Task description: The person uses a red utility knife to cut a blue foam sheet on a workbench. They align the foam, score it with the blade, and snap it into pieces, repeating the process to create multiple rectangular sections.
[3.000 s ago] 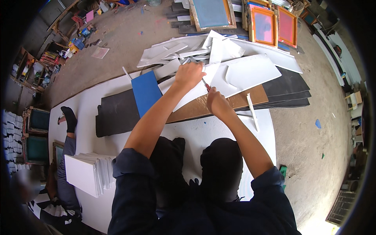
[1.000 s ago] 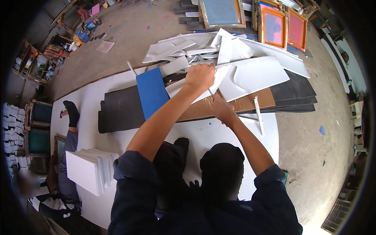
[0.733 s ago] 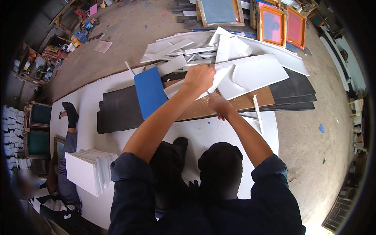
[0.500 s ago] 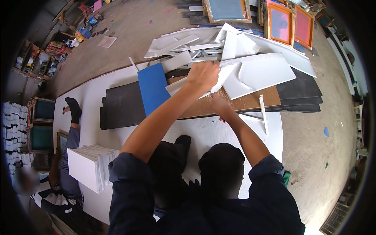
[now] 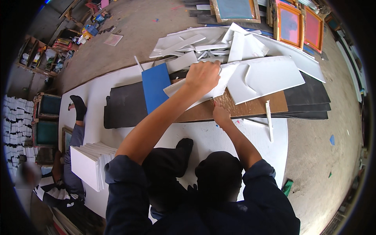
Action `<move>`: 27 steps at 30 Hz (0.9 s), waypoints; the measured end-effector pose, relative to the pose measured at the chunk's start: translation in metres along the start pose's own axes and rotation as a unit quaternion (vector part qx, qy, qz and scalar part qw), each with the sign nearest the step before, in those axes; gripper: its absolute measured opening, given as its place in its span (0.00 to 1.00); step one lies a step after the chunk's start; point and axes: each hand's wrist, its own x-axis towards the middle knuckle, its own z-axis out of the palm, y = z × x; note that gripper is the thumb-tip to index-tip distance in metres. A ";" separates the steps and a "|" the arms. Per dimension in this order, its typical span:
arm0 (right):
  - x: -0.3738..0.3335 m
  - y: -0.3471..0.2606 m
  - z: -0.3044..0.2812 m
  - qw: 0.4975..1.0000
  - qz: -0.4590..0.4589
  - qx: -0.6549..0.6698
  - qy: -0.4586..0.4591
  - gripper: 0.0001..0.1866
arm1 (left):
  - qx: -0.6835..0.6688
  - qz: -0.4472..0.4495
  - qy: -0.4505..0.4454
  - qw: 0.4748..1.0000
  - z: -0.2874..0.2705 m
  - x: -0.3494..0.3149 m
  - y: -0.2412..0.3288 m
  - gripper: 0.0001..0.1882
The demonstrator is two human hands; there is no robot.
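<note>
My left hand (image 5: 203,76) is closed on a white board piece (image 5: 225,80) and tilts it above a worn brown board (image 5: 250,105). Just nearer and to the right, my right hand (image 5: 221,114) is closed low over the brown board's near edge. A small reddish bit shows at its fingertips; what it holds is too small to name. Beside the left forearm lies a blue sheet (image 5: 156,87). A larger white sheet (image 5: 270,76), with a curled white strip (image 5: 247,78) on it, rests right of the held piece.
Dark sheets (image 5: 127,103) lie beneath the brown board. White offcuts (image 5: 213,47) are heaped behind. A narrow white strip (image 5: 269,121) lies at right, a white board stack (image 5: 88,166) at left. Another person's leg (image 5: 77,135) extends along the left. Framed screens (image 5: 290,24) stand far right.
The held white piece has shifted left with my left hand, showing more brown board beside it. My right hand has come slightly nearer to me. The whole view has shifted a little.
</note>
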 end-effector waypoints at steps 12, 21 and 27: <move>-0.031 0.018 0.010 0.999 0.041 -0.011 -0.018 0.14 | 0.029 -0.068 0.004 0.997 0.001 0.013 -0.022 0.19; -0.043 0.043 -0.022 0.998 -0.029 0.037 0.048 0.17 | -0.144 -0.159 0.069 0.974 -0.028 0.013 -0.116 0.23; 0.011 0.026 -0.028 0.964 -0.108 0.083 0.229 0.19 | -0.481 -0.357 0.181 0.780 -0.048 -0.074 -0.184 0.16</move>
